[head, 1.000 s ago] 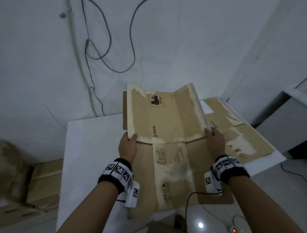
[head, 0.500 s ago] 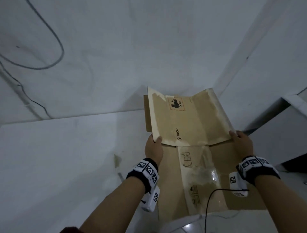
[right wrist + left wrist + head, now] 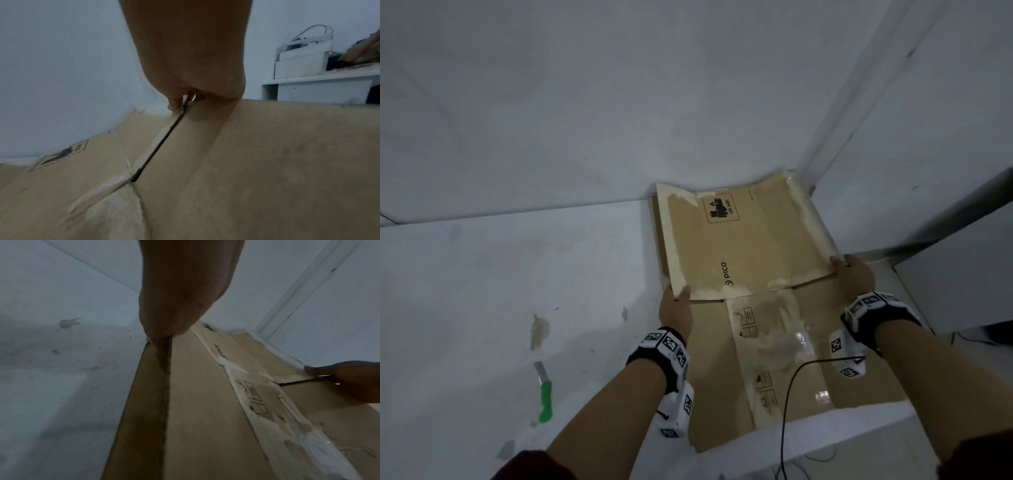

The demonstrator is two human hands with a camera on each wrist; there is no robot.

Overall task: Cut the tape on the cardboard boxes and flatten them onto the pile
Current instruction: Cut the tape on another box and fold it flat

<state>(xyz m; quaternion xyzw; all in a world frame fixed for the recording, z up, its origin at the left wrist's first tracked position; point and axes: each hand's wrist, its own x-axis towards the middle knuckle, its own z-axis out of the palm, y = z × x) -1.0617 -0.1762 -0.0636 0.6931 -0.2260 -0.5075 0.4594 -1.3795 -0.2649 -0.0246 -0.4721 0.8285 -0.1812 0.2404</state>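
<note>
A flattened brown cardboard box (image 3: 753, 260) with a PICO print and torn tape strips lies spread at the right end of the white table (image 3: 517, 291), its far end against the wall corner. My left hand (image 3: 676, 306) pinches the box's left edge where the upper panel meets the lower one; the left wrist view shows the left hand (image 3: 164, 331) at that edge of the box (image 3: 195, 402). My right hand (image 3: 851, 274) grips the right edge at the slit between flaps, seen close as the right hand (image 3: 185, 97) on the box (image 3: 246, 162).
A green-handled cutter (image 3: 544, 394) lies on the table to the left of my left forearm. A black cable (image 3: 787, 394) runs over the near part of the cardboard. A white shelf unit (image 3: 318, 84) with equipment stands right of the table.
Both hands have carried the flattened box to the right and lowered it flatter onto the table's right end, by the wall corner. The view has swung with it and the cutter has come into sight.
</note>
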